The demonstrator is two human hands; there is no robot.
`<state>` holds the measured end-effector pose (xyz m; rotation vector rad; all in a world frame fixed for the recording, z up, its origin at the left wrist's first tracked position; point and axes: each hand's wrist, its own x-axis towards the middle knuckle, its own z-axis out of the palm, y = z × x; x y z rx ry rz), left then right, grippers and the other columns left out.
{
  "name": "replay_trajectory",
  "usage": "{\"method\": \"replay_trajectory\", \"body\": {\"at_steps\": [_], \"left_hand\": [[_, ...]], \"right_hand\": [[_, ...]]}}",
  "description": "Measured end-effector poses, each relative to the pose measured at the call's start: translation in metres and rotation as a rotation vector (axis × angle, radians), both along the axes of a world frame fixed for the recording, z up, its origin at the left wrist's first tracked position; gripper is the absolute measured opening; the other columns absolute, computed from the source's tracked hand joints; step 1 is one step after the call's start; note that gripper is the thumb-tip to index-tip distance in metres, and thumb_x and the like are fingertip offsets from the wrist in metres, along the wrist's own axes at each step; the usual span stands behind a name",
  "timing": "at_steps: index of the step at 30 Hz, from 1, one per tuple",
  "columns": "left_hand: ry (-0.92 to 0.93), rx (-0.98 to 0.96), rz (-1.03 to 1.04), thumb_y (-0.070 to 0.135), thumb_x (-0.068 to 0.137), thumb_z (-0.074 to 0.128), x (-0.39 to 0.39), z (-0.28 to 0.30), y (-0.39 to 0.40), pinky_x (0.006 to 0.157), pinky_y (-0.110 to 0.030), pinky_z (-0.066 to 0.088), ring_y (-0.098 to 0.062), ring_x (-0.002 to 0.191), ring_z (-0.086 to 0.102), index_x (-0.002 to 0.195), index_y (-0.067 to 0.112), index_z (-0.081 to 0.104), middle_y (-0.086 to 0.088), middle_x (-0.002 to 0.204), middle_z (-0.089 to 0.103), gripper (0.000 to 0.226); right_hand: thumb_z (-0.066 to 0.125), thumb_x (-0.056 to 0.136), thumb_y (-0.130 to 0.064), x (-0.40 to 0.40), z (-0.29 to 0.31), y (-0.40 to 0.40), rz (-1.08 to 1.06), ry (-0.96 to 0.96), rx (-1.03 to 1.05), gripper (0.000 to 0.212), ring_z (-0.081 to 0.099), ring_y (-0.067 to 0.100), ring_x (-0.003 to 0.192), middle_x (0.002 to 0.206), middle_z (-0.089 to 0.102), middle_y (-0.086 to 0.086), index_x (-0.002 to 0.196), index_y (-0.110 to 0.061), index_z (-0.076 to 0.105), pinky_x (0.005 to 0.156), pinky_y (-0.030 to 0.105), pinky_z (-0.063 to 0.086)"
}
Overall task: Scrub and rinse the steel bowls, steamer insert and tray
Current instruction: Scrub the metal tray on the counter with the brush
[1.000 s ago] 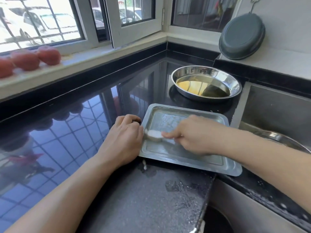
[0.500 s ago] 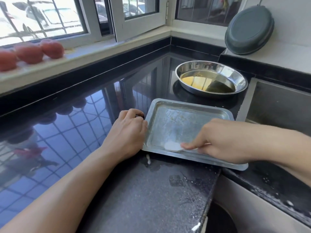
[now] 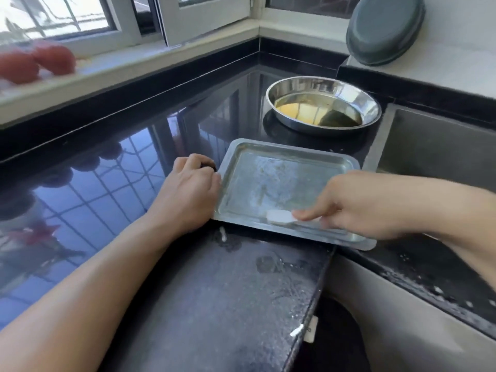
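Your tray lies flat on the black bench, just left of the sink, its near right corner jutting a little past the bench edge. It is a shallow rectangle of dull steel with rounded corners and a flat rim, and a thin soapy film smears its floor. Beyond it, close but apart, stands a round steel bowl, bright and mirror-like, holding a shallow pool of yellowish, oily liquid.

Your left hand rests on the bench against the tray's left rim, fingers curled under (whether they clamp the rim you cannot tell from here). Your right hand pinches a small white pad and presses it on the tray floor by the near rim.

The bench is glossy and reflects the window bars; its near part is speckled and wet with droplets. A dark green oval pan leans on the wall above the sink. Blurred red fruit sits on the pale sill.
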<state>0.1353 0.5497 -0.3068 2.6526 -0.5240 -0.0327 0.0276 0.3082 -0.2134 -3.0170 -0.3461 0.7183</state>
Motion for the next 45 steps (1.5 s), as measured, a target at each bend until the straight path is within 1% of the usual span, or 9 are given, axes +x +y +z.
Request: {"method": "replay_trajectory", "body": {"at_steps": [3,7,12,21,27,31,37,42,45], "left_hand": [[-0.016,-0.010,-0.004,0.033,0.110,0.031,-0.001,0.000,-0.002,0.107,-0.027,0.024,-0.019,0.137,0.030,0.093,0.009,0.069,0.006,0.144,0.047,0.047],[-0.003,-0.017,-0.007,0.047,0.107,0.040,-0.004,0.003,-0.001,0.113,-0.035,0.028,-0.018,0.138,0.030,0.081,0.015,0.066,0.009,0.143,0.048,0.049],[-0.030,0.003,0.004,0.043,0.104,0.048,-0.004,0.004,-0.002,0.111,-0.036,0.032,-0.018,0.138,0.032,0.074,0.018,0.058,0.008,0.145,0.048,0.041],[-0.045,0.017,-0.001,0.042,0.106,0.044,-0.006,0.003,-0.003,0.112,-0.035,0.029,-0.020,0.138,0.031,0.082,0.015,0.064,0.007,0.146,0.047,0.041],[-0.040,0.002,0.006,0.041,0.105,0.046,-0.004,0.002,-0.003,0.112,-0.037,0.032,-0.021,0.136,0.033,0.085,0.013,0.068,0.007,0.144,0.049,0.041],[-0.039,0.015,-0.012,0.041,0.105,0.046,-0.002,0.002,-0.004,0.111,-0.036,0.032,-0.021,0.136,0.033,0.086,0.014,0.067,0.007,0.144,0.048,0.039],[-0.004,-0.033,-0.023,0.041,0.105,0.050,-0.003,0.004,-0.002,0.112,-0.034,0.032,-0.018,0.135,0.032,0.077,0.014,0.064,0.009,0.144,0.049,0.041],[-0.029,-0.055,-0.011,0.039,0.104,0.051,-0.004,0.003,-0.002,0.109,-0.030,0.031,-0.016,0.133,0.032,0.069,0.017,0.059,0.010,0.142,0.051,0.042],[-0.035,-0.061,-0.020,0.039,0.104,0.052,-0.003,0.004,-0.002,0.110,-0.033,0.032,-0.017,0.133,0.034,0.067,0.019,0.056,0.010,0.141,0.052,0.043]], "right_hand": [[0.046,0.104,-0.026,0.013,-0.009,0.026,0.025,-0.095,0.061,0.048,0.051,0.018,0.087,0.081,0.055,-0.015,0.134,-0.063,0.048,0.085,0.037,0.049],[0.045,0.103,-0.020,0.027,-0.025,0.047,0.038,-0.192,0.132,0.053,0.051,0.024,0.099,0.117,0.063,-0.002,0.139,-0.059,0.046,0.083,0.037,0.045],[0.045,0.105,-0.027,-0.010,-0.003,-0.011,0.001,-0.022,-0.007,0.047,0.042,0.009,0.063,0.061,0.046,-0.010,0.134,-0.063,0.049,0.069,0.028,0.044],[0.044,0.106,-0.029,0.005,-0.011,0.024,-0.005,-0.100,0.095,0.044,0.044,0.018,0.082,0.074,0.035,-0.019,0.138,-0.058,0.049,0.077,0.033,0.041],[0.055,0.102,-0.035,-0.013,0.001,-0.034,-0.135,0.079,0.043,0.039,0.050,0.009,0.066,0.068,0.057,-0.007,0.126,-0.066,0.055,0.069,0.020,0.045],[0.053,0.103,-0.038,-0.012,-0.002,-0.017,-0.151,0.041,0.082,0.038,0.047,0.006,0.064,0.054,0.054,-0.024,0.124,-0.070,0.052,0.064,0.017,0.043],[0.050,0.105,-0.030,0.040,-0.022,0.008,-0.216,-0.151,0.175,0.039,0.054,0.013,0.101,0.127,0.064,-0.004,0.135,-0.054,0.055,0.092,0.030,0.044],[0.049,0.103,-0.029,0.023,-0.016,0.013,-0.063,-0.047,0.105,0.040,0.056,0.008,0.086,0.094,0.068,-0.009,0.132,-0.055,0.056,0.091,0.035,0.051],[0.047,0.102,-0.031,0.041,-0.011,0.000,-0.197,-0.156,0.055,0.042,0.061,0.019,0.097,0.124,0.066,-0.002,0.131,-0.059,0.054,0.089,0.037,0.053]]}}
